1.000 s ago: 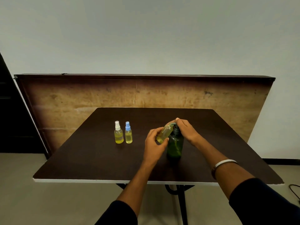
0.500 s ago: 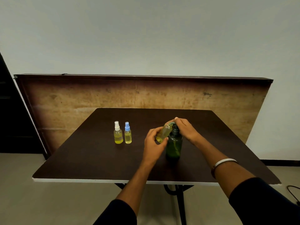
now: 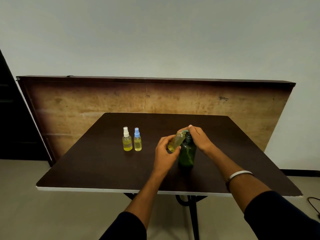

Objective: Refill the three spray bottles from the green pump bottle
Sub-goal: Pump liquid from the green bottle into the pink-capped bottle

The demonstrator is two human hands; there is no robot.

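The green pump bottle (image 3: 187, 155) stands near the middle of the dark table (image 3: 97, 167). My left hand (image 3: 164, 153) holds a small uncapped spray bottle (image 3: 177, 141) with yellow liquid, tilted so its mouth sits under the pump spout. My right hand (image 3: 199, 138) lies over the pump head with fingers curled on it. Two capped spray bottles stand upright side by side to the left: one with a white cap (image 3: 127, 139), one with a blue cap (image 3: 137, 139), both holding yellow liquid.
A wooden board (image 3: 86, 104) leans against the wall behind the table. The table's white front edge (image 3: 86, 189) runs just below my forearms. A dark cabinet (image 3: 10, 118) stands at far left, and a cable (image 3: 314, 203) lies on the floor at right.
Both hands and the bottles keep the same places; only the head view shifted slightly.
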